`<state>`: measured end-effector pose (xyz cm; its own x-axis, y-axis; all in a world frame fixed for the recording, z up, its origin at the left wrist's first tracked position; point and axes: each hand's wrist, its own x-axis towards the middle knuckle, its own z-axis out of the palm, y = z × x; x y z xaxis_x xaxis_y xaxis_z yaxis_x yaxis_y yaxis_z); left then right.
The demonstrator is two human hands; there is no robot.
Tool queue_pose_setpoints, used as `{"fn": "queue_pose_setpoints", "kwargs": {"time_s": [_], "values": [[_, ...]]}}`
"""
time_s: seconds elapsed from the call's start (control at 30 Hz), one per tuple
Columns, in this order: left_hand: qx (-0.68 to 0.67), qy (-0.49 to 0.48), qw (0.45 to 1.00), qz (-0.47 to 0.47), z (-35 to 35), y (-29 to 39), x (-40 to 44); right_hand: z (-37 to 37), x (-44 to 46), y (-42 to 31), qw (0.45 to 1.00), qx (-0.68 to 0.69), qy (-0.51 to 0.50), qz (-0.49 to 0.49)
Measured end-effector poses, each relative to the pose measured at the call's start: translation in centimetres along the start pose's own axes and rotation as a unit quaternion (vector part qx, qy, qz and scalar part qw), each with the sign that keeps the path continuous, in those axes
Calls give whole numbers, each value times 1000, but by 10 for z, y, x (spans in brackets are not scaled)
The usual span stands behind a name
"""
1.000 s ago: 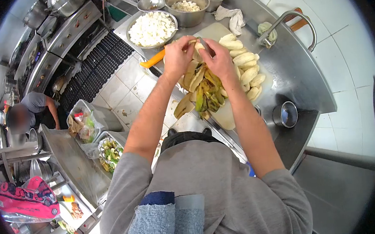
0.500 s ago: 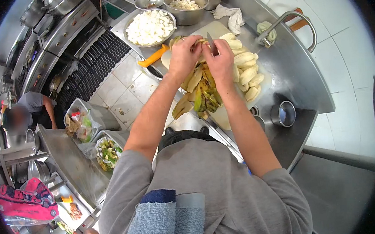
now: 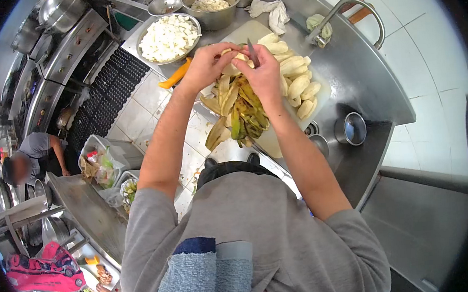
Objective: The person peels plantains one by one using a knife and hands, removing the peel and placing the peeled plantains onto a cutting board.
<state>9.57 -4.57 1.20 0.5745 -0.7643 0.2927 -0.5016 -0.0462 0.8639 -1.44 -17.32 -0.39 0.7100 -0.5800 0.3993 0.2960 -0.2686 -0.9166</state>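
Observation:
My left hand (image 3: pixel 209 65) is closed on a pale plantain, mostly hidden by the fingers, above the cutting board (image 3: pixel 271 143). A small knife (image 3: pixel 253 53) is gripped in my right hand (image 3: pixel 263 73), its blade pointing up and away, and that hand's fingertips meet the plantain too. Below both hands lies a heap of green and brown peels (image 3: pixel 245 110). Peeled plantains (image 3: pixel 297 82) are piled on the board to the right. A yellow-orange handle (image 3: pixel 176 74) sticks out at the left beside my left hand.
A bowl of white cubes (image 3: pixel 169 37) and a deeper pot (image 3: pixel 212 18) stand at the back. Right of the board are a faucet (image 3: pixel 378 22) and a metal cup (image 3: pixel 351 129). A cloth (image 3: pixel 268 13) lies behind. Another person (image 3: pixel 36 151) bends at the far left.
The view has shifted, so the counter and its bowls sit further left and higher. Both hands remain together over the peels, with the knife and plantain still held. A co-worker's hands have come into view at lower left.

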Motion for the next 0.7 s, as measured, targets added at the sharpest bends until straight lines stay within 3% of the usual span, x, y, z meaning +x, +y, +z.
{"fn": "queue_pose_setpoints", "kwargs": {"time_s": [0.17,0.37,0.47,0.57,0.7], "values": [[60,16,997,-36,-2,8,2,0,-1,-1,994,-108,1,7],[129,75,989,-9,8,5,7,1,-2,-5,983,-179,3,-37],[115,69,988,-79,2,15,6,8,-5,-15,984,-172,10,-39],[117,137,984,13,-1,-19,7,11,-11,-4,977,-206,18,-54],[85,127,988,-11,-11,-8,-2,15,-15,-10,984,-163,-7,-71]]}}
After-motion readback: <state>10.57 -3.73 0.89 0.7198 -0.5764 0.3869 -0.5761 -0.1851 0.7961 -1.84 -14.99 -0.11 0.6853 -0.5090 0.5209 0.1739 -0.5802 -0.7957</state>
